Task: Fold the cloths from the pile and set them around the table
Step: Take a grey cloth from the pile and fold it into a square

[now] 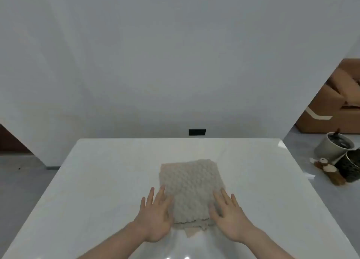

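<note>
A beige, bumpy-textured cloth (191, 188) lies folded into a rough rectangle in the middle of the white table (97, 190). A thinner beige layer sticks out from under its near edge. My left hand (155, 214) lies flat with fingers spread at the cloth's left near side, fingertips touching its edge. My right hand (228, 216) rests flat on the cloth's right near corner, fingers spread. Neither hand grips anything. No other pile of cloths is in view.
A white wall with a black socket plate (197, 132) stands behind the table's far edge. On the floor to the right are two round pots (331, 147), a small brown toy (329, 171) and cardboard boxes (335, 103).
</note>
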